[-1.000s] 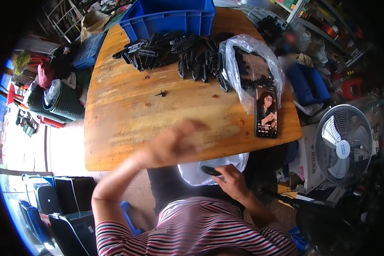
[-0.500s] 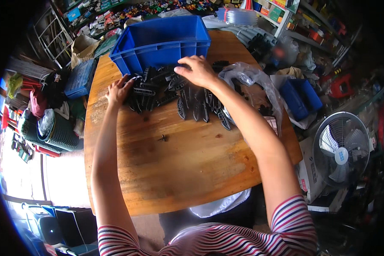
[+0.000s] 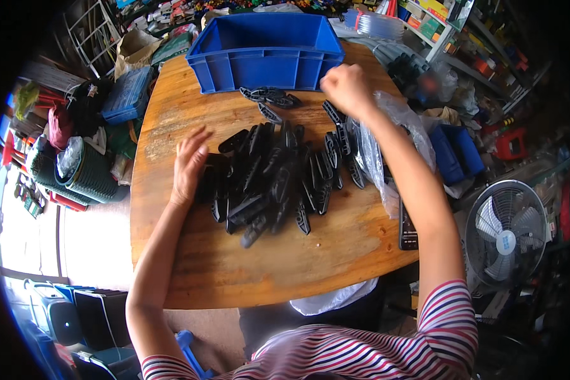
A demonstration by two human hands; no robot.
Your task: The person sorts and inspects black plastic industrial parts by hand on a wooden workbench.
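A heap of black, narrow, slotted plastic pieces point(image 3: 259, 171) spreads over the middle of the wooden table point(image 3: 234, 272). Some pieces at its near side are smeared by motion. At the left edge of the heap is my left hand point(image 3: 190, 166), open, fingers apart and nothing visible in it. My right hand point(image 3: 348, 90) is curled closed above the table, by the right corner of the blue crate point(image 3: 266, 71); whatever it may hold is hidden. A few more black pieces point(image 3: 269, 96) lie just in front of the crate.
Clear plastic bags point(image 3: 405, 130) lie along the table's right side, above a dark keypad device point(image 3: 408, 229). A standing fan point(image 3: 505, 240) and a smaller blue bin point(image 3: 455, 151) are at the right. A stack of green baskets point(image 3: 85, 174) stands left.
The black pieces are now nearer to me, away from the crate, in a larger heap. My left hand has come nearer; my right hand has moved right and curled closed.
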